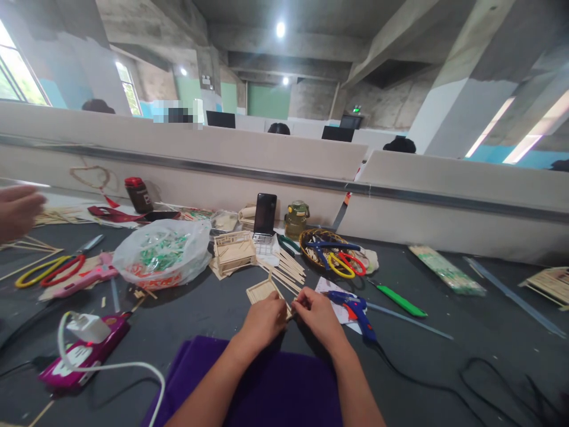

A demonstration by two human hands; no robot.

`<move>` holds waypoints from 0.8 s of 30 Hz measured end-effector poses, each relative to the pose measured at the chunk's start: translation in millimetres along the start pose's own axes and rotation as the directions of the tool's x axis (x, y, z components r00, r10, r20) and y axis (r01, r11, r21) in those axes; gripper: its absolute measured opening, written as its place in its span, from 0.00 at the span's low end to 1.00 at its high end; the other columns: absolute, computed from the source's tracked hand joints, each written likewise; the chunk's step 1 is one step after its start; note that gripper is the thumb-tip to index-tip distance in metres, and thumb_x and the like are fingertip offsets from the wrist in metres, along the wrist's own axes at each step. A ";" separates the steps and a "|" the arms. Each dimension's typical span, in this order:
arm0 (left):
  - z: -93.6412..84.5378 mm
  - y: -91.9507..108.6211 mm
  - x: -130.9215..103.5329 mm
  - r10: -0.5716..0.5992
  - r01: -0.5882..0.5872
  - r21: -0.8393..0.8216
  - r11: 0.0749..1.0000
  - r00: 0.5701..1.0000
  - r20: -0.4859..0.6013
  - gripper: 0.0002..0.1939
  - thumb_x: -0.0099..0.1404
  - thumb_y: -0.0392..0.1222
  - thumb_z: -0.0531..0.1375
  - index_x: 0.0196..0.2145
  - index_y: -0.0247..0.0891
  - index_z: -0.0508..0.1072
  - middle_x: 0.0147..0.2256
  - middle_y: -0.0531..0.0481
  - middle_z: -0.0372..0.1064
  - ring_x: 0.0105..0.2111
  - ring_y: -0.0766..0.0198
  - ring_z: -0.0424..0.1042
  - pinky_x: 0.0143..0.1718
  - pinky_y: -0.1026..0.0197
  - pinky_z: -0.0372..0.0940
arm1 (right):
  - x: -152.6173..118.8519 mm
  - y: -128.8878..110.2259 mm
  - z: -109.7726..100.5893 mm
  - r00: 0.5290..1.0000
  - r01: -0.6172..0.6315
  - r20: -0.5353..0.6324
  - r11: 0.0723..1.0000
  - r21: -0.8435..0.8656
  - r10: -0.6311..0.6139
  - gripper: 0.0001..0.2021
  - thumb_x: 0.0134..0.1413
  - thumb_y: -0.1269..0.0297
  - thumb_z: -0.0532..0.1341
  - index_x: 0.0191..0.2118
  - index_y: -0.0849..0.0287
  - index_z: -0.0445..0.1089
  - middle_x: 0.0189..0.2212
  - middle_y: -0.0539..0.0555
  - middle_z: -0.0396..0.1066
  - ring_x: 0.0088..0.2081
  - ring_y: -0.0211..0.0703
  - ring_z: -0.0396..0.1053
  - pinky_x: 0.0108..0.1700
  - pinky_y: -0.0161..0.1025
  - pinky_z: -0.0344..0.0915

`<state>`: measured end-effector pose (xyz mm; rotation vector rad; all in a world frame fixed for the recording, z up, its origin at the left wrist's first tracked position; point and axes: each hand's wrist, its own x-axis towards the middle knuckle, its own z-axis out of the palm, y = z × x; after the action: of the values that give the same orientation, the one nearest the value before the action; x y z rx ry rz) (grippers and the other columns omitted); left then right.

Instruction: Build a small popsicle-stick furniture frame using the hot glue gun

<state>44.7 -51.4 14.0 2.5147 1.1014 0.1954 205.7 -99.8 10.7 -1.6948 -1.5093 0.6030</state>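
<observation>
My left hand (265, 318) is closed on the near edge of a small panel made of pale wooden sticks (261, 290), which has one stick jutting up at its far corner. Close beside it, my right hand (319, 315) pinches with thumb and fingertips at the panel's right corner; whatever lies between them is too small to make out. Loose wooden sticks (287, 271) fan out just beyond both hands. A blue hot glue gun (355, 305) rests on white paper to the right. Behind the panel stands a small stick-built model (234, 252).
A plastic bag of green-and-white wrappers (162, 255), a pink glue gun (84, 277) and a purple power strip (84, 350) lie left. A basket (311, 252) with scissors (342, 265), a green knife (402, 300) and cables lie right. Another person's hand (20, 210) enters at far left.
</observation>
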 end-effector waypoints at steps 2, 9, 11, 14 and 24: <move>-4.7 -6.0 -4.5 0.024 -0.024 -0.001 1.000 1.000 0.007 0.04 0.57 0.34 0.58 0.29 0.41 0.71 0.36 0.51 0.67 0.35 0.61 0.71 0.31 0.64 0.56 | -0.3 -1.9 0.3 1.000 0.014 0.019 1.000 0.023 -0.015 0.04 0.49 0.65 0.57 0.25 0.57 0.65 0.20 0.46 0.68 0.24 0.37 0.66 0.27 0.32 0.58; -25.6 -26.6 -16.2 0.004 0.001 -0.109 0.994 0.999 0.047 0.11 0.53 0.30 0.57 0.31 0.41 0.75 0.35 0.51 0.70 0.36 0.62 0.70 0.34 0.66 0.57 | -1.5 -7.0 2.7 1.000 0.005 0.012 0.995 0.103 -0.006 0.04 0.49 0.64 0.57 0.27 0.56 0.64 0.20 0.45 0.68 0.22 0.35 0.66 0.25 0.31 0.59; -27.5 -29.5 -17.3 0.007 -0.002 -0.138 0.990 0.999 0.034 0.12 0.51 0.29 0.57 0.30 0.42 0.76 0.34 0.51 0.71 0.35 0.63 0.70 0.34 0.66 0.56 | -2.0 -9.2 6.6 1.000 0.027 0.012 0.996 0.088 -0.028 0.03 0.49 0.64 0.58 0.28 0.56 0.64 0.21 0.45 0.68 0.23 0.35 0.66 0.26 0.31 0.59; -26.4 -31.6 -18.3 0.028 -0.027 -0.198 0.980 1.000 0.000 0.11 0.51 0.30 0.58 0.29 0.42 0.76 0.31 0.53 0.72 0.32 0.63 0.69 0.33 0.66 0.56 | -3.4 -12.9 14.3 0.997 0.068 0.022 0.994 0.083 -0.070 0.02 0.49 0.65 0.58 0.29 0.56 0.64 0.22 0.45 0.68 0.23 0.34 0.66 0.27 0.30 0.59; -27.2 -32.9 -10.1 0.029 -0.080 -0.451 0.889 0.992 -0.119 0.07 0.54 0.41 0.59 0.29 0.38 0.75 0.30 0.52 0.74 0.29 0.65 0.67 0.30 0.67 0.57 | -8.2 -15.3 24.9 0.992 0.120 0.038 0.992 0.033 -0.122 0.04 0.50 0.63 0.59 0.28 0.56 0.68 0.22 0.46 0.69 0.25 0.35 0.66 0.29 0.30 0.57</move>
<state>8.0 -30.6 26.0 2.1300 0.8964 0.5480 175.7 -102.0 7.0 -1.5641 -1.6105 0.5958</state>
